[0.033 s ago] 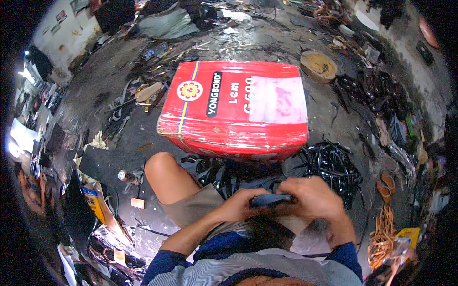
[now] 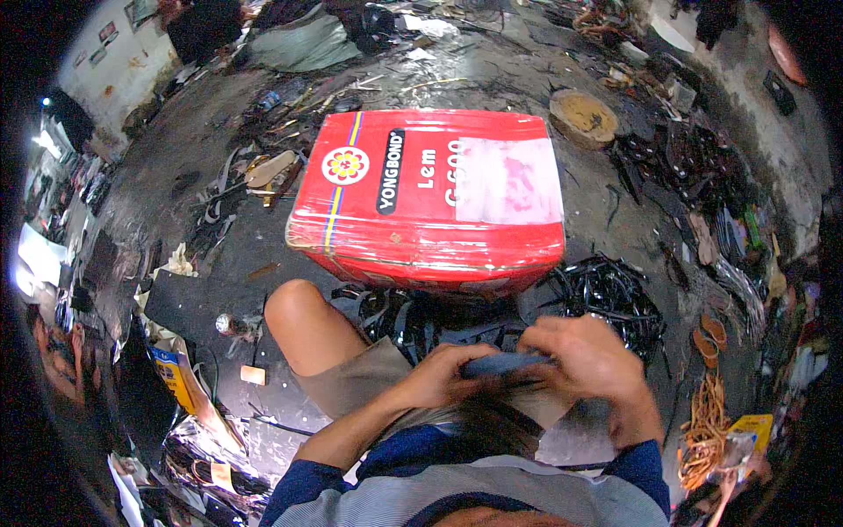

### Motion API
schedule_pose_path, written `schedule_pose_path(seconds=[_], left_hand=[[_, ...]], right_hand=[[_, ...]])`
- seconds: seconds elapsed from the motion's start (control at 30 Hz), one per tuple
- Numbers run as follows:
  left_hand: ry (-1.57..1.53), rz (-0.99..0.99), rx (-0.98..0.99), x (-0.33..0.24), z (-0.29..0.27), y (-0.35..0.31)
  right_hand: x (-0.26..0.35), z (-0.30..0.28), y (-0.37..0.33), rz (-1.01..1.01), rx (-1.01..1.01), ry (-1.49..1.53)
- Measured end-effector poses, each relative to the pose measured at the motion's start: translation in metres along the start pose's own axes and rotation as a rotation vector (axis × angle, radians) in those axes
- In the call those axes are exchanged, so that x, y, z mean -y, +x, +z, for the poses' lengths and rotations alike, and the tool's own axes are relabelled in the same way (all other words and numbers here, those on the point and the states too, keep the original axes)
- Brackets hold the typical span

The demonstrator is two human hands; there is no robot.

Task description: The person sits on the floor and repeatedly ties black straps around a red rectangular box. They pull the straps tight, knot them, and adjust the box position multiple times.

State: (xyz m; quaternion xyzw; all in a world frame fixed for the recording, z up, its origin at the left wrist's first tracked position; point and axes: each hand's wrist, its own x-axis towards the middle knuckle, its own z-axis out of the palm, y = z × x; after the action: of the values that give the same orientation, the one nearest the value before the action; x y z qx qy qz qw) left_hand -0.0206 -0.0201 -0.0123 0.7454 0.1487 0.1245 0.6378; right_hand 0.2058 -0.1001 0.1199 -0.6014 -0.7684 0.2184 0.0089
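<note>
Head view: a dark grey-blue flat piece (image 2: 505, 363) was between the two hands at the lower centre of the frame, over the lap.
Left hand (image 2: 443, 376): its grip was closed on the piece's left end; too slack a pinch could have let that end twist away.
Right hand (image 2: 587, 356): blurred at the piece's right end, so how its grip was set could not be told; an uneven pull from there could have creased the piece or dragged it from the other hand.
Yellow-and-blue packaging (image 2: 176, 379): at the lower left, amid scraps.
Small container (image 2: 226, 324): on the floor left of the bent knee (image 2: 299, 312), where a shift of the leg might have tipped it.
Pale block (image 2: 253, 376): on the floor just below that container in the frame.
Red box (image 2: 505, 241): at the upper centre, wrapped in clear film, it stood beyond the hands and limited forward reach.
Wooden disc (image 2: 584, 120): at the upper right, well apart from the hands.
Black strip tangle (image 2: 619, 294): right of centre, near the right hand; its loops could have snagged fingers.
Tan strip bundle (image 2: 702, 435): at the lower right, beside a yellow packet (image 2: 757, 430).
</note>
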Motion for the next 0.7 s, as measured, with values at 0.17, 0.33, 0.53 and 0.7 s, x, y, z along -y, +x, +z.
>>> schedule_pose_path(seconds=[0.17, 0.33, 0.53, 0.7], left_hand=[[0.276, 0.299, -0.202, -0.056, -0.002, 0.022], [-0.283, 0.065, -0.081, -0.074, -0.029, 0.003], [-0.097, -0.057, -0.083, -0.107, -0.159, -0.056], [0.085, -0.278, -0.136, -0.122, -0.237, -0.078]], right_hand=[[0.01, -0.053, -0.004, -0.147, -0.081, 0.089], [0.01, -0.095, 0.022, -0.284, -0.263, 0.021], [-0.013, -0.127, 0.054, -0.361, -0.163, 0.42], [-0.039, -0.119, 0.078, -0.313, -0.328, 0.426]])
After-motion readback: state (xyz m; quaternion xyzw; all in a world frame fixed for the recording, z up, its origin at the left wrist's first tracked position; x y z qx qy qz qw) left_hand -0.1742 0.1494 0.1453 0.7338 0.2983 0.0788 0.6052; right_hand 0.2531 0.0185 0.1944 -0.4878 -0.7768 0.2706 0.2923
